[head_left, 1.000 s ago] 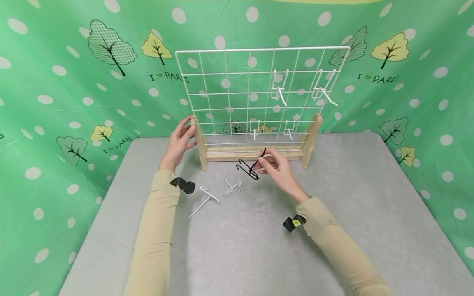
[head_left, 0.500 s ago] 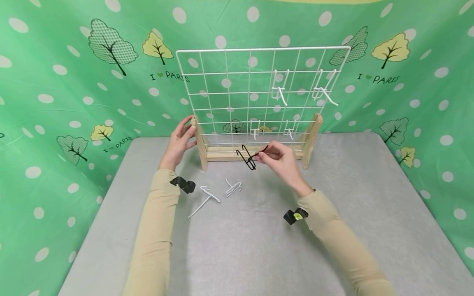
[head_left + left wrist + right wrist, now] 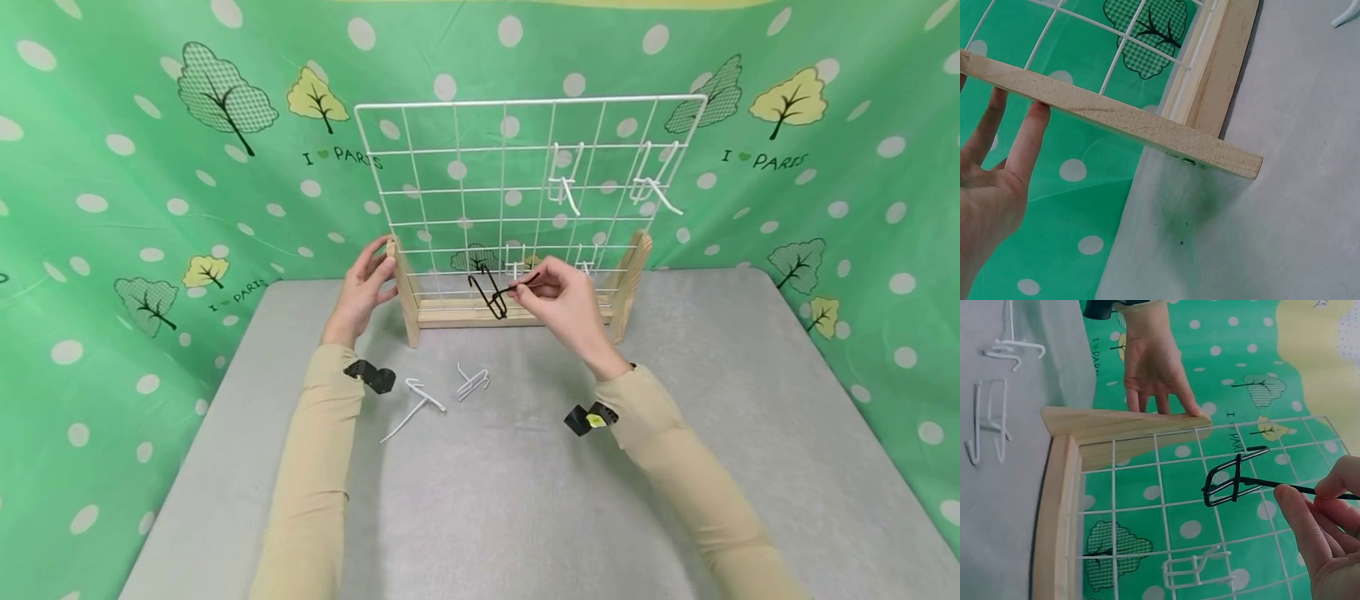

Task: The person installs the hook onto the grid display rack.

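Observation:
My right hand pinches the long prong of a black wire hook between thumb and fingertips. The hook's two-legged frame points left, in front of the lower part of a white wire grid. In the right wrist view the black hook overlaps the grid; whether they touch I cannot tell. My left hand rests its fingertips against the left wooden post of the grid's stand. Nearly straight fingers press the post's outer face in the left wrist view.
Two white hooks hang high on the grid's right side, one left of the other. Two smaller white hooks hang lower, partly behind my right hand. On the grey table lie a long white hook and a short one.
My right hand has lifted the black hook up and slightly left, closer to the grid, and its frame has turned more upright. My left hand stays at the post.

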`<state>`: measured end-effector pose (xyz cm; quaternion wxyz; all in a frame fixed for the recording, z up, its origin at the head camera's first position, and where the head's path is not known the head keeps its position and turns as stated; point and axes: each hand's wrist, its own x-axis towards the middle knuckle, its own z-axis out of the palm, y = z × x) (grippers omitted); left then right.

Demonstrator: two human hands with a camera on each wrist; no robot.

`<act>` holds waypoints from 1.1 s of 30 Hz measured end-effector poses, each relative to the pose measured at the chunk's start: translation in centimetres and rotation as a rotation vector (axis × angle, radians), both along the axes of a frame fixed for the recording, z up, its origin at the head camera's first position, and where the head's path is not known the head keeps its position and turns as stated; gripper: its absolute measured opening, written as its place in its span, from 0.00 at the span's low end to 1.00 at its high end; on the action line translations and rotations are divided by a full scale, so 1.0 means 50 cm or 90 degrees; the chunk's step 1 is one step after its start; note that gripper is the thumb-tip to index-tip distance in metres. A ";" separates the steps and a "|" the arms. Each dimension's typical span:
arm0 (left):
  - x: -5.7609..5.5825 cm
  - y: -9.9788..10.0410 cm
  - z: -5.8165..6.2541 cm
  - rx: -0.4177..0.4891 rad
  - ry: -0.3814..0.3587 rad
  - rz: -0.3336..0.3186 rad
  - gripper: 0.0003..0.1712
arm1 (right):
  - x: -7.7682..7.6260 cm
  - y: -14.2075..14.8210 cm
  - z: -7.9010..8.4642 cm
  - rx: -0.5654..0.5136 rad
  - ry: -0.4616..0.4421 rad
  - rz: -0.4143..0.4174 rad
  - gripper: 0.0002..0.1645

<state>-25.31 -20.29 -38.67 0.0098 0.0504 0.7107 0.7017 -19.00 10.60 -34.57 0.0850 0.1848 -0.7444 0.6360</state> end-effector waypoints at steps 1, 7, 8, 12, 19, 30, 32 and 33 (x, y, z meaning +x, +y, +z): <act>0.001 0.000 0.001 0.002 0.000 -0.001 0.31 | 0.000 -0.002 0.006 0.005 0.005 -0.005 0.03; 0.001 0.001 0.000 0.002 0.000 0.000 0.31 | 0.025 -0.017 0.062 0.021 0.035 -0.025 0.03; 0.000 0.001 -0.001 0.001 0.000 0.001 0.31 | 0.030 -0.019 0.072 0.025 0.042 -0.029 0.03; -0.002 0.001 -0.002 0.000 0.000 0.005 0.31 | 0.016 -0.021 0.068 0.017 0.071 -0.038 0.02; -0.002 0.001 -0.002 0.004 -0.001 0.004 0.32 | -0.019 -0.022 0.056 0.008 0.121 -0.065 0.02; -0.033 -0.013 -0.044 0.014 0.003 0.012 0.32 | -0.044 -0.044 0.085 0.033 0.174 -0.091 0.03; -0.033 -0.013 -0.044 0.013 0.004 0.014 0.32 | -0.046 -0.047 0.089 0.033 0.175 -0.090 0.04; -0.033 -0.013 -0.044 0.013 0.004 0.015 0.32 | -0.047 -0.049 0.091 0.035 0.177 -0.091 0.04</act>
